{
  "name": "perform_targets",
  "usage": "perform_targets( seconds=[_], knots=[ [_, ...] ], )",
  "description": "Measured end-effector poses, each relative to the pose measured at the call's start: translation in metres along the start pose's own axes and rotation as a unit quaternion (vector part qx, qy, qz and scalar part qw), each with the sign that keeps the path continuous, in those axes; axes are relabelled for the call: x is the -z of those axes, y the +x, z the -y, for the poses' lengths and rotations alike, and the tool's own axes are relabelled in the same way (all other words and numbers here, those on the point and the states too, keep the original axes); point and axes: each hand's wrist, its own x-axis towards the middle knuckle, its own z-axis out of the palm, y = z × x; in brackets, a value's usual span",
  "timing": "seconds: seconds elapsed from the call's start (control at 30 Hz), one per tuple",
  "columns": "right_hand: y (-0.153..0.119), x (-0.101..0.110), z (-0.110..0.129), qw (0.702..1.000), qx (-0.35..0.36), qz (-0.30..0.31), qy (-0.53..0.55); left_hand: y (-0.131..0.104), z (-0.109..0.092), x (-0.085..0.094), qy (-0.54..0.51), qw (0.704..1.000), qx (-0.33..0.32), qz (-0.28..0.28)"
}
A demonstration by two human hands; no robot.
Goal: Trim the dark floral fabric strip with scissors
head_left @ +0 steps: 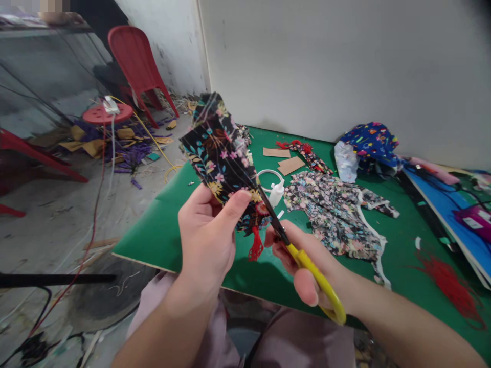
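Note:
A piece of black floral fabric [224, 153] is pinched between the thumb and fingers of my left hand [209, 232], held up above the green table. Red netted trim [255, 245] hangs from its lower end. My right hand [307, 255] is closed around the yellow handles of a pair of scissors [316, 278]. The dark blades point up and to the left, along the fabric's right edge, close to my left thumb. Whether the blades touch the cloth is hard to tell.
On the green table [161, 220] lie a floral garment piece [333, 214], a white bottle [276, 194], cardboard pieces [290, 166], red threads [452, 286] and a blue patterned cloth [370, 145]. A red chair [134, 61] and a stool with a power strip [111, 106] stand left. Behind rises a wall [307, 66].

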Motion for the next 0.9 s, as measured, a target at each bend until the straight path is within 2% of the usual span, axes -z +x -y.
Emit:
perform_targets(
  seconds=[0.13, 0.5, 0.63, 0.8, 0.9],
  knots=[
    [0.0, -0.001, 0.001, 1.0, -0.002, -0.016, 0.022, 0.001, 0.0, 0.0, -0.006, 1.0, 0.001, 0.005],
    [0.003, 0.001, 0.0, 0.998, -0.004, -0.006, 0.057, 0.002, 0.001, 0.001, -0.029, 0.999, 0.027, 0.024],
    [0.002, 0.007, -0.003, 0.995, -0.006, 0.033, 0.095, 0.006, 0.002, 0.003, -0.033, 0.997, 0.06, 0.033],
    [-0.001, 0.008, -0.025, 0.986, -0.003, -0.008, 0.169, 0.012, 0.006, 0.007, -0.041, 0.991, 0.119, 0.05],
    [-0.001, 0.005, -0.032, 0.984, 0.001, -0.022, 0.174, 0.013, 0.012, 0.012, -0.042, 0.983, 0.17, 0.058]
  ],
)
